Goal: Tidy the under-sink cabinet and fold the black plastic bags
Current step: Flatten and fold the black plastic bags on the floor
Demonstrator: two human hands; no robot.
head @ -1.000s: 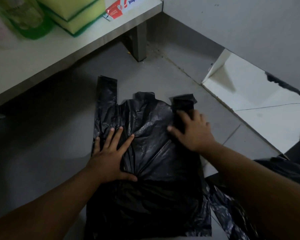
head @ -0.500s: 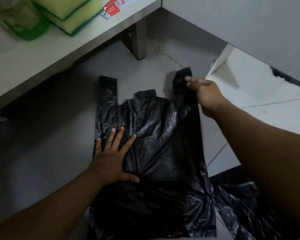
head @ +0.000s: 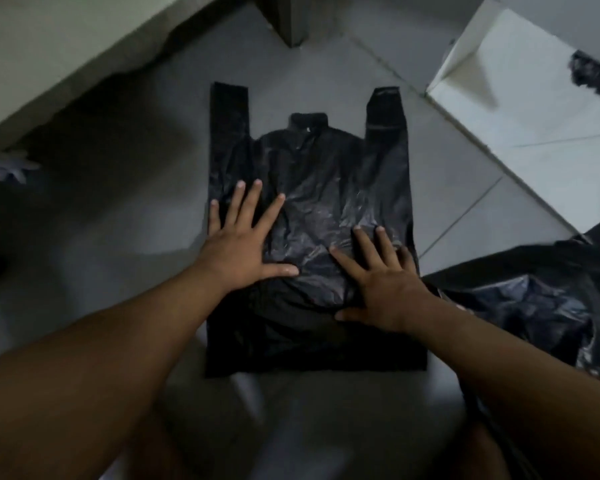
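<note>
Spread flat on the grey tiled floor (head: 111,209): thin black plastic carrier bag (head: 326,174), both handle loops pointing away. Left hand (head: 243,244) and right hand (head: 385,285) pressed palm-down on its middle, fingers splayed, gripping nothing; probably pinning and smoothing the film ahead of a fold. Just to the right, a crumpled heap of more black plastic bags (head: 541,306), touching or not unclear. Beyond, pale cabinet edge (head: 66,57), white board (head: 534,109); nothing blocking.

Grey floor tiles (head: 125,209), white scrap (head: 9,166)
</note>
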